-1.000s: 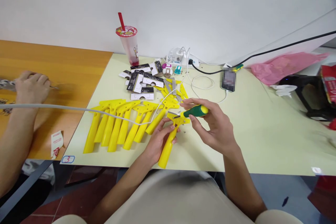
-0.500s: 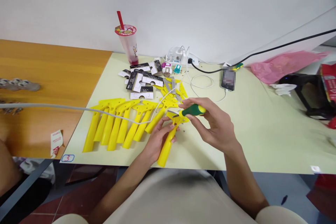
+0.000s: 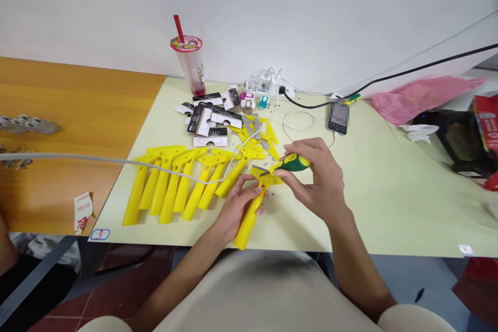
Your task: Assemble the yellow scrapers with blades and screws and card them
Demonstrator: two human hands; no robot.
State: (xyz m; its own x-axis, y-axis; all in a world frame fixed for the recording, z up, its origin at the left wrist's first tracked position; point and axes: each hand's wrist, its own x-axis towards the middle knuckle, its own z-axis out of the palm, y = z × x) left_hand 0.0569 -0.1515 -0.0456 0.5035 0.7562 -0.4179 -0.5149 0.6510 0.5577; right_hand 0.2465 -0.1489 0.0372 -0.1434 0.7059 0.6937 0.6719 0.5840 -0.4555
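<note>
My left hand [image 3: 238, 207] is closed round a yellow scraper [image 3: 247, 224] near its head, the handle pointing down toward me. A metal blade edge shows at the upper left of that head. My right hand [image 3: 317, 179] grips the green and yellow handle of a screwdriver [image 3: 294, 163], its shaft slanting left onto the scraper's head. Whether the tip sits in a screw I cannot tell. Left of my hands lies a row of several yellow scrapers [image 3: 168, 192]. Beyond them are loose yellow plates [image 3: 271, 133] and grey metal blades [image 3: 248, 125], with tiny screws scattered about.
Black and white cards [image 3: 210, 137] lie behind the scrapers, near a cup with a red straw [image 3: 190, 65]. A power strip [image 3: 264, 83] and a charging phone [image 3: 338, 115] stand along the wall. A white cable [image 3: 155, 168] crosses above the row. A pink bag [image 3: 420, 97] lies right.
My right hand has shifted slightly and its fingers have changed position on the screwdriver handle, which has turned. The scraper in my left hand has moved a little to the right.
</note>
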